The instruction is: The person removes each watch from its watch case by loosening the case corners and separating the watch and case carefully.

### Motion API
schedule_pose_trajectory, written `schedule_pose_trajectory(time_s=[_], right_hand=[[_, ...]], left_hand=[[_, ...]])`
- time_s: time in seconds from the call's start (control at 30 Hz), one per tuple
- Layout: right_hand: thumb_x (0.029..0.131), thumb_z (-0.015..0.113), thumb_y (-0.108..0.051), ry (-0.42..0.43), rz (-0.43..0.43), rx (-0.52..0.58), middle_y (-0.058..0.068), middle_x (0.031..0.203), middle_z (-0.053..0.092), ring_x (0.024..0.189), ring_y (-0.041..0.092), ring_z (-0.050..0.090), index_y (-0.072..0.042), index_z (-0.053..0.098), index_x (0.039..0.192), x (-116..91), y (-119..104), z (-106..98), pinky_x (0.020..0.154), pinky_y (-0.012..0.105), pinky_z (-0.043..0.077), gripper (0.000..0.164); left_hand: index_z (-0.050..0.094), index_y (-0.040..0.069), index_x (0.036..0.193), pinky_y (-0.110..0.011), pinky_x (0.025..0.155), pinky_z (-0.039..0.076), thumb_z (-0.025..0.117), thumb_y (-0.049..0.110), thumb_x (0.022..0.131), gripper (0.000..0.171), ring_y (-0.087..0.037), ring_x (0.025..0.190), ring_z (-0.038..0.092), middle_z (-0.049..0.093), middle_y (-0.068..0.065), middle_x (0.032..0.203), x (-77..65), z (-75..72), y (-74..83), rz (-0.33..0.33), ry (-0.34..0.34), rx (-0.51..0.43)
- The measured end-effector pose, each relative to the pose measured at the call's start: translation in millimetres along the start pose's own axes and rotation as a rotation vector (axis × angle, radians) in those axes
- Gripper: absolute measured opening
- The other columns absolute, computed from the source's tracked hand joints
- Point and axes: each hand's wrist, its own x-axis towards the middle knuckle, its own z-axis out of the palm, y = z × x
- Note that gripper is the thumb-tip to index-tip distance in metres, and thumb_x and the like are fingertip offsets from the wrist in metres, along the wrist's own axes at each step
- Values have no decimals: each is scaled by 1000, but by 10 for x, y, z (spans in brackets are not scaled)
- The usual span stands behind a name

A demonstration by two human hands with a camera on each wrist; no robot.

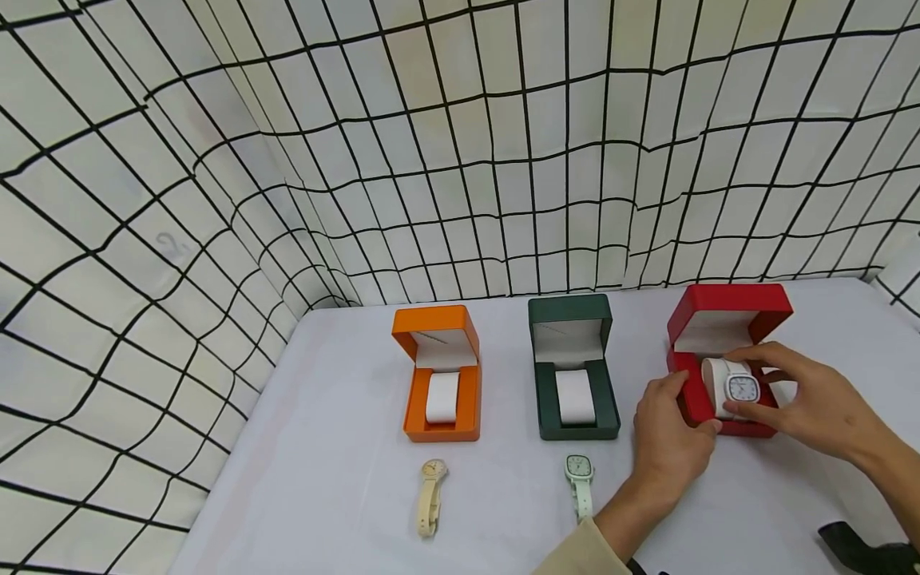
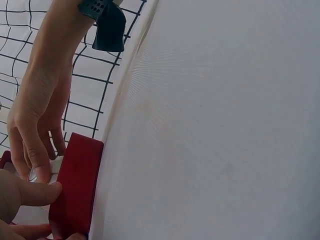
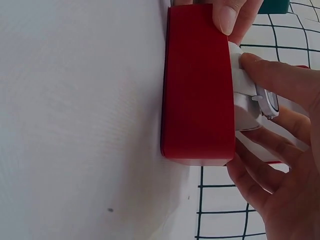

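Observation:
A red watch box (image 1: 733,297) stands with its lid up at the right of the table. My left hand (image 1: 668,439) grips its front left corner, thumb on the front wall. In the box sits a white cushion (image 3: 247,112), partly raised above the rim, with a white square-faced watch (image 1: 743,388) strapped around it. My right hand (image 1: 826,407) holds the watch and cushion, its thumb at the near side and fingers at the far side. In the right wrist view, the red front wall (image 3: 200,85) hides the cushion's lower part.
An orange watch box (image 1: 442,431) and a green one (image 1: 575,431) stand with lids up, each with a white cushion. A cream watch (image 1: 430,495) and a pale green watch (image 1: 580,479) lie before them. Black wire mesh (image 1: 489,160) borders the table. A dark object (image 1: 855,547) is at lower right.

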Motion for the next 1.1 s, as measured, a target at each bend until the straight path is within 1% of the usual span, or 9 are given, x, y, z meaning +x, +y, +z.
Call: schedule_pose_trajectory(time_s=[0.03, 0.1, 0.13, 0.27, 0.47, 0.57, 0.73, 0.97, 1.1], right_hand=[[67, 99, -19, 6, -12, 4, 18, 122, 66, 98, 6, 57, -12, 66, 128, 1, 3, -5, 69, 7, 48, 70], [67, 99, -18, 8, -25, 12, 16, 122, 66, 96, 2, 56, -13, 65, 129, 9, 2, -19, 72, 2, 45, 70], [67, 99, -17, 8, -31, 16, 16, 122, 66, 96, 5, 58, -12, 65, 129, 13, 0, -26, 73, 0, 45, 70], [68, 98, -17, 6, -30, 22, 17, 123, 66, 96, 32, 63, -12, 65, 129, 28, -11, -40, 74, -3, 42, 70], [68, 98, -16, 10, -25, 30, 19, 123, 66, 96, 44, 64, -11, 66, 129, 18, -16, -48, 73, -4, 41, 69], [70, 98, -16, -1, -14, 38, 22, 125, 65, 97, 49, 66, -10, 65, 130, 12, -23, -55, 71, 0, 45, 69], [74, 95, -18, -35, 29, 44, 27, 130, 61, 101, 57, 66, -10, 62, 134, 14, -36, -69, 65, 15, 55, 69], [74, 95, -18, -33, 36, 39, 27, 130, 60, 101, 57, 65, -11, 62, 134, 2, -34, -66, 65, 15, 56, 69], [74, 95, -17, -28, 33, 39, 28, 132, 59, 103, 60, 63, -10, 61, 135, -7, -32, -64, 66, 24, 61, 69]], left_hand=[[61, 23, 141, -19, 84, 60, 87, 10, 82, 65, 2, 119, 54, 63, 11, 129, -1, -1, -1, -3, -3, 0], [61, 24, 141, -20, 85, 60, 88, 11, 82, 66, 3, 119, 54, 63, 11, 130, 0, -3, -2, -6, -7, 7], [60, 24, 141, -20, 85, 60, 88, 11, 82, 66, 3, 119, 54, 63, 11, 130, 0, -4, -3, -6, -7, 10], [60, 23, 141, -19, 86, 60, 88, 12, 82, 66, 3, 119, 54, 63, 11, 129, 7, -5, -5, 3, -5, 27], [59, 23, 141, -19, 87, 60, 87, 12, 83, 66, 2, 120, 54, 62, 11, 130, 3, -6, 0, 2, -13, 24], [59, 23, 142, -20, 87, 60, 87, 11, 83, 66, 2, 120, 54, 62, 11, 131, -1, -7, 2, -1, -16, 21], [59, 23, 141, -20, 88, 60, 87, 12, 83, 66, 2, 120, 54, 62, 11, 131, -1, -6, 0, 2, -17, 29], [59, 23, 142, -20, 89, 60, 88, 13, 83, 67, 2, 121, 55, 62, 11, 132, 8, 3, 2, 8, -21, 43], [58, 24, 143, -20, 89, 60, 88, 14, 83, 68, 1, 122, 54, 61, 11, 134, 9, 7, 7, 7, -25, 51]])
